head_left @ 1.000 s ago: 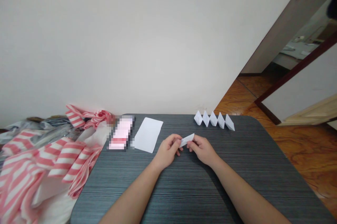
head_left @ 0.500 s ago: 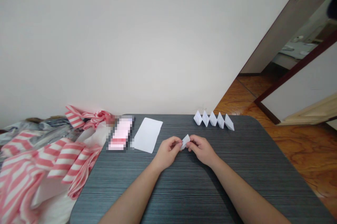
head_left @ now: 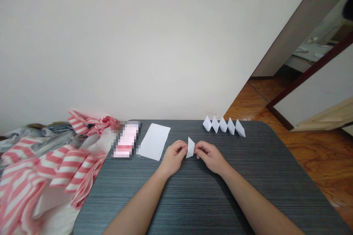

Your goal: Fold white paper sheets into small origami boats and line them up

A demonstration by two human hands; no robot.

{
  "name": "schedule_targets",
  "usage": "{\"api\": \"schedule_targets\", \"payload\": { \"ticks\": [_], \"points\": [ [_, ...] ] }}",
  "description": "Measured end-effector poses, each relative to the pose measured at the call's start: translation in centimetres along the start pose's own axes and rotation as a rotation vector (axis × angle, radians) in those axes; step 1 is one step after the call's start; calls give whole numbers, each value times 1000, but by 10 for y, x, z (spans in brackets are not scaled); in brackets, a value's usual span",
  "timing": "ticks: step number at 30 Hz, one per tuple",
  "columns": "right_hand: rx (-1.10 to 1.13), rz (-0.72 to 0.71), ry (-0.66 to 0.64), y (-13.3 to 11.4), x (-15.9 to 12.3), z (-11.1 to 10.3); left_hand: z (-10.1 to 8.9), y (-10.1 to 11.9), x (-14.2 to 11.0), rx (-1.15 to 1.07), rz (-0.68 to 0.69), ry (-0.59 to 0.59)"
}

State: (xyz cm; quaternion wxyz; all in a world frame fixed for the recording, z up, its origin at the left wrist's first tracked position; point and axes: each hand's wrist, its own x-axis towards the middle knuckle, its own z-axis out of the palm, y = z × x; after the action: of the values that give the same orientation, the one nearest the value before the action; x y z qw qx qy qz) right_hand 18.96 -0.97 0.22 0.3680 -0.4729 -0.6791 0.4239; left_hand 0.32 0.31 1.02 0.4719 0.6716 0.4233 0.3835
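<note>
A small folded white paper piece [head_left: 190, 147] stands upright between my two hands over the dark striped table [head_left: 209, 198]. My left hand [head_left: 173, 157] pinches its left side with curled fingers. My right hand [head_left: 210, 156] pinches its right side the same way. A row of several folded white paper shapes [head_left: 224, 125] stands at the table's far edge, to the right of my hands. A flat white sheet of paper [head_left: 155, 141] lies to the left of my left hand.
A blurred pink and white object [head_left: 127, 140] lies beside the sheet. Pink and white striped cloth [head_left: 41, 176] is heaped off the table's left side. A white wall rises behind the table. Wooden floor [head_left: 317, 154] and a doorway lie to the right.
The paper piece between my fingers went from a flat tilted strip to a compact upright pointed shape. Both hands stayed in the same spot.
</note>
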Motion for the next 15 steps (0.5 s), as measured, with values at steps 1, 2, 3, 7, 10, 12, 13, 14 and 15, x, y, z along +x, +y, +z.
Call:
{"api": "schedule_targets", "payload": {
  "ticks": [1,2,3,7,10,12,13,14,15],
  "points": [
    [-9,-3,-3,-1,0,0,0,0,0,7,4,-3],
    [-17,-7,-4,-1,0,0,0,0,0,14,9,-4],
    [-24,-13,-4,-2,0,0,1,1,-1,21,13,-5],
    [-42,-31,-8,-3,1,-1,1,1,-1,51,20,-2],
    [-54,-44,-11,-3,0,-1,1,0,-1,63,13,-11],
    [-60,-51,-11,-3,0,-2,1,-1,-1,63,-7,-25],
    [-64,-51,-10,-2,0,-2,1,-2,-1,60,-22,-31],
    [-68,-51,-9,-2,0,-1,2,-2,-1,54,-39,-35],
    [-73,-50,-8,-2,0,-1,2,-3,-2,45,-57,-38]
  ]
}}
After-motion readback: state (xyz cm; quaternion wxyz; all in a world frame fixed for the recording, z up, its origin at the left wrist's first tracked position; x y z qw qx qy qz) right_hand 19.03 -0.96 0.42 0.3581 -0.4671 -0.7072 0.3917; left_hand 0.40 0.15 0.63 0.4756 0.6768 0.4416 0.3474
